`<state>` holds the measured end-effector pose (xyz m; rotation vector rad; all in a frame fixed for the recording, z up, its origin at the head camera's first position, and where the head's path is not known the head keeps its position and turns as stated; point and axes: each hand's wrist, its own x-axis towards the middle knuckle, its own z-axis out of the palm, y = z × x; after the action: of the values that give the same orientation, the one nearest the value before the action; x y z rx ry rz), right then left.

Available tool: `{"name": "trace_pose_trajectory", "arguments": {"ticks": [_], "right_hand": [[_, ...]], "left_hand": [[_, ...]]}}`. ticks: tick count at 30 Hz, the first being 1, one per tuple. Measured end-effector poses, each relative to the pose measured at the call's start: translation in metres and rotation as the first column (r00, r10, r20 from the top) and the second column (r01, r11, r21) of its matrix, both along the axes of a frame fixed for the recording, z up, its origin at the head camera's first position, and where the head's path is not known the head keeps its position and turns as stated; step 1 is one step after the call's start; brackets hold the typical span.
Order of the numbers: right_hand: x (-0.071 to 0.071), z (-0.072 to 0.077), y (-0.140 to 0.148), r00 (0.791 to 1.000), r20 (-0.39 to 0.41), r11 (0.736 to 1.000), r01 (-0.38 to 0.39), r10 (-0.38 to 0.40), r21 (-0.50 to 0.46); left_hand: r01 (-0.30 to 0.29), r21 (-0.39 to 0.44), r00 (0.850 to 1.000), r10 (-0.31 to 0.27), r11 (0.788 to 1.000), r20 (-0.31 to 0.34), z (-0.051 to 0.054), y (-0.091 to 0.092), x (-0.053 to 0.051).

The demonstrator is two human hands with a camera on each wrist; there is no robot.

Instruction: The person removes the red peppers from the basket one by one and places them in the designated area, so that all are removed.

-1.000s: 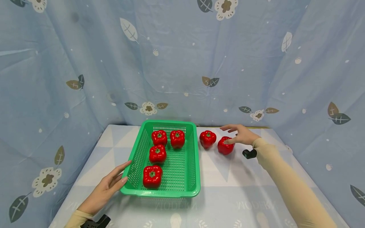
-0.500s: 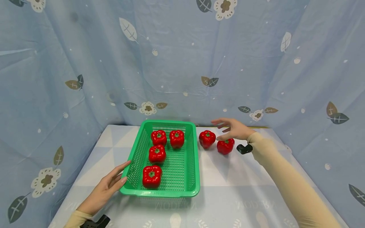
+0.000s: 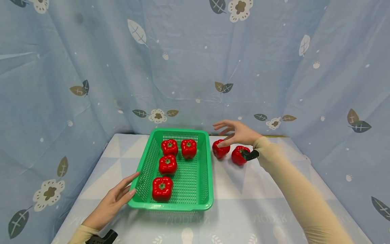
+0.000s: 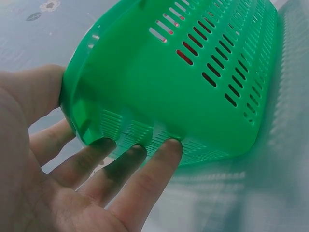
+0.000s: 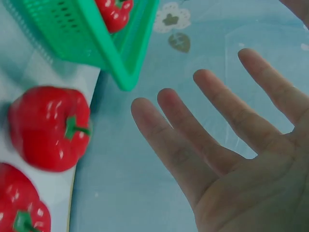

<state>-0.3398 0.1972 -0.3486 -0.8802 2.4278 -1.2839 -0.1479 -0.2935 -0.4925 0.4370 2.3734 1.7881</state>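
The green basket holds several red peppers. At its near-left corner my left hand touches the rim and outer side with thumb and extended fingers; the left wrist view shows these fingers against the basket wall. My right hand hovers over a red pepper just right of the basket, its spread fingers holding nothing. A second loose pepper lies beneath my right wrist. In the right wrist view, my right hand appears apart from the nearer pepper.
The table has a pale patterned cover. A blue curtain with leaves and flowers hangs behind the table and along both sides. Black devices are strapped at both wrists.
My right hand has moved left from above the right loose pepper to above the one nearer the basket. The left hand, basket and peppers stay in place.
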Motion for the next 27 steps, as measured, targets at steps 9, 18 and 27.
{"name": "trace_pose_trajectory", "arguments": {"ticks": [9,18,27], "right_hand": [[-0.009,-0.001,-0.028,0.998,-0.014,0.998,-0.054,0.053,-0.039],[-0.016,-0.008,-0.052,0.997,-0.039,0.997,-0.071,0.070,-0.032],[-0.027,-0.019,-0.071,0.996,-0.047,0.998,-0.070,0.069,-0.009]], "left_hand": [[0.001,-0.006,1.000,-0.001,1.000,0.002,0.000,0.000,0.000],[0.011,0.001,1.000,-0.011,1.000,0.008,0.000,-0.001,0.000],[-0.002,-0.029,1.000,0.002,1.000,-0.002,-0.001,-0.001,0.000]]}}
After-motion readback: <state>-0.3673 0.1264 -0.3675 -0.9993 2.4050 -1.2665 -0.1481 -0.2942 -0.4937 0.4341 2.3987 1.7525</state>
